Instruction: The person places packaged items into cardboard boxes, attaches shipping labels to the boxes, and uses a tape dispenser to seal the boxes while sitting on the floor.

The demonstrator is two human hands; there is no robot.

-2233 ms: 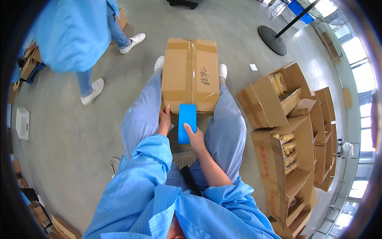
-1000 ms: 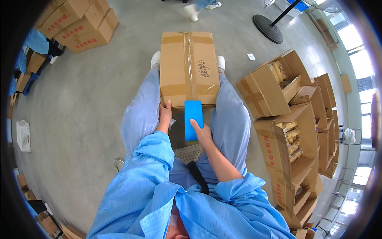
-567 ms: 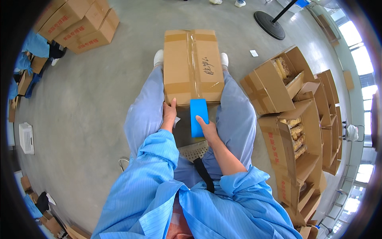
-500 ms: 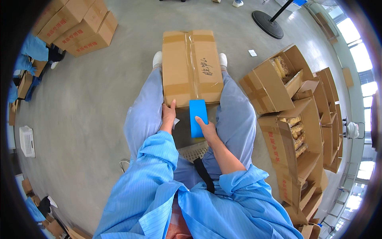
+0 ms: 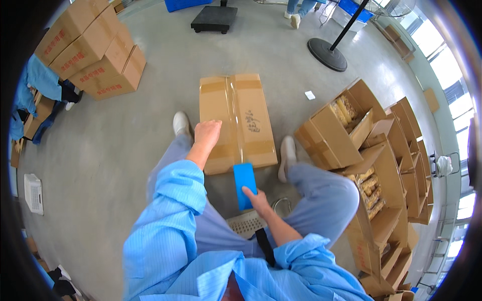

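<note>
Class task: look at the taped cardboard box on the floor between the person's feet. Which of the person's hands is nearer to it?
Left. The left hand rests on the taped cardboard box at its left edge. The right hand is behind the box's near end, holding a flat blue tool.

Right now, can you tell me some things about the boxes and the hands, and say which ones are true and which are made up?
1. The left hand rests on the taped cardboard box. True.
2. The right hand holds a red ball. False: it holds a flat blue tool.
3. The taped box is open. False: its flaps are shut under clear tape.
4. Open cartons stand on the person's right. True.
</note>
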